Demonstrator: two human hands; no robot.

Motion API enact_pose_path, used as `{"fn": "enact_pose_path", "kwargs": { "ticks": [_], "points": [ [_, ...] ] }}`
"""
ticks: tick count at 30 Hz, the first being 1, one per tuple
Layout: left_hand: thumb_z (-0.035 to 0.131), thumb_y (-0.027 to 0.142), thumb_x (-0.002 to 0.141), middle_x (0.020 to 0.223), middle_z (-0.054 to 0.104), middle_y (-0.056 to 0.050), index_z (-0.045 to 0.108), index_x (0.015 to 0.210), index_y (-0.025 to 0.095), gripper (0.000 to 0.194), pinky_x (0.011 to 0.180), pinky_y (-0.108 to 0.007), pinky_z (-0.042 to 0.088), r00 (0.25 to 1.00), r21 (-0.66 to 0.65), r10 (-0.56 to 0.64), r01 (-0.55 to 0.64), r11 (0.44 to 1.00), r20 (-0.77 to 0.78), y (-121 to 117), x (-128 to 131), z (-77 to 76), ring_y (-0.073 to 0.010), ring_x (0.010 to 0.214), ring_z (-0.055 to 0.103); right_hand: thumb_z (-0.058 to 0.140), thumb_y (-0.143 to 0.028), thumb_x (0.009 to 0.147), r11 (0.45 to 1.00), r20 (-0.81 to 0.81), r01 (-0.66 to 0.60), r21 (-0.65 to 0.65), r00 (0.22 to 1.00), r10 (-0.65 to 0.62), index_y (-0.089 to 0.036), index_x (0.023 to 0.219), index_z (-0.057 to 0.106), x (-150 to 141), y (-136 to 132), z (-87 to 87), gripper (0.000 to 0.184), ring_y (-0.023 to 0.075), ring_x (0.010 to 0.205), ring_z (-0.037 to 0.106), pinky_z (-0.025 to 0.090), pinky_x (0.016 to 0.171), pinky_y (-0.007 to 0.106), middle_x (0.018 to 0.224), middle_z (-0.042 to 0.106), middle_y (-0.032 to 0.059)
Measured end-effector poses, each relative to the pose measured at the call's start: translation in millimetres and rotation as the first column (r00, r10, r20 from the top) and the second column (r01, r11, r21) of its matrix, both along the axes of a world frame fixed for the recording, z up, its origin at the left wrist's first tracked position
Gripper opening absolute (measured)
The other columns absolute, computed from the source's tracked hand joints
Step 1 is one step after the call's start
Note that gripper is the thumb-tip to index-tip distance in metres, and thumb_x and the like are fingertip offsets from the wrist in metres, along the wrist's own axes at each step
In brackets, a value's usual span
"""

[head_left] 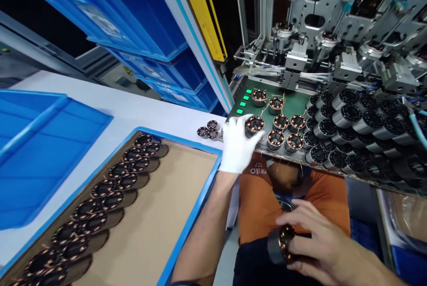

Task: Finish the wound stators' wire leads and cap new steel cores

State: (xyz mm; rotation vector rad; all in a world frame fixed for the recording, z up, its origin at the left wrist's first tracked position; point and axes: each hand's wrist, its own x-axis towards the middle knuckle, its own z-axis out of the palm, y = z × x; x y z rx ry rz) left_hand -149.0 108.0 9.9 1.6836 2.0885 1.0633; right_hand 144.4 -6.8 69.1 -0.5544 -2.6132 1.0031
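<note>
left hand: your gloved left hand [237,146] curls around the left ring [254,130], thumb on its near right side and fingers at its left.
left ring: it sits at the left part of the green board [300,100], bore facing up; you cannot tell from here whether it rests there or is just lifted.
right hand: your bare right hand [325,237] grips the right ring [277,248] over your lap [256,208], fingers across its rim and copper face; how deep they reach into the bore is hidden.
right ring: it lies tipped on its side, axis running roughly left to right, copper face towards your right palm.
ring to ring: the right ring lies nearer your body and a little right of the left ring, off the board; the two are well apart, their axes crossed.
nearer hand: your left is nearer the six wired rings [280,122], which stand just beyond and to the right of its fingertips.
dark stack: the dark rings [347,114] lie farther right, well apart from your left fingers.
</note>
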Motion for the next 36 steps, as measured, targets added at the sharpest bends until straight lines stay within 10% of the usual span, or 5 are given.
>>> {"fn": "enact_pose_path", "kwargs": {
  "ticks": [10,15,27,32,36],
  "points": [
    [0.088,0.034,0.095,0.157,0.067,-0.019,0.062,0.159,0.025,0.07,0.13,-0.065,0.048,0.991,0.119,-0.024,0.008,0.993,0.133,-78.7,31.1,16.6,-0.042,0.151,0.062,0.072,-0.028,0.108,0.98,0.115,0.178,-0.094,0.979,-0.167,-0.027,0.115,0.076,55.4,-11.8,-6.2,0.009,0.0258,0.122,0.081,0.072,0.101,0.036,0.143,0.08,0.0089],
    [0.108,0.032,0.069,0.161,0.072,-0.016,0.05,0.175,0.032,0.122,0.121,-0.056,0.065,0.421,-0.131,-0.327,0.758,0.639,0.846,-148.1,90.2,36.6,-0.0399,0.14,0.077,0.068,-0.028,0.114,0.997,0.041,0.053,0.056,0.998,-0.056,-0.02,0.113,0.077,56.2,26.8,28.5,0.012,0.0261,0.119,0.081,0.071,0.102,0.041,0.139,0.081,0.0147],
    [0.089,0.019,0.08,0.114,0.086,-0.008,0.067,0.158,0.023,0.081,0.083,-0.035,0.071,0.27,-0.076,-0.136,0.649,0.757,0.953,-136.3,121.8,45.5,-0.0232,0.09,0.084,0.064,-0.008,0.11,0.803,-0.094,0.032,0.595,0.995,0.03,-0.014,0.138,0.079,86.1,58.4,45.3,0.032,0.025,0.094,0.078,0.068,0.08,0.039,0.111,0.086,0.0114],
    [0.088,0.015,0.077,0.11,0.085,-0.005,0.079,0.118,0.022,0.042,0.092,-0.034,0.065,0.587,-0.097,-0.254,0.499,0.861,0.769,-135.9,134.7,52.2,-0.0217,0.098,0.081,0.061,-0.028,0.119,0.98,-0.286,0.191,0.053,0.943,-0.169,-0.024,0.111,0.075,74.1,37.2,35.7,0.016,0.0218,0.102,0.081,0.068,0.089,0.036,0.109,0.083,0.0078],
    [0.101,0.058,0.074,0.101,0.077,-0.005,0.066,0.102,0.025,0.055,0.084,-0.038,0.064,0.371,0.081,-0.304,0.51,0.856,0.877,-135.5,146.4,41.7,-0.0225,0.089,0.075,0.075,-0.044,0.11,0.709,-0.5,0.008,-0.705,0.703,-0.505,-0.026,0.092,0.066,43.5,-1.2,0.7,0.028,0.0099,0.053,0.067,0.066,0.059,0.023,0.095,0.082,0.0001]
  ]
}}
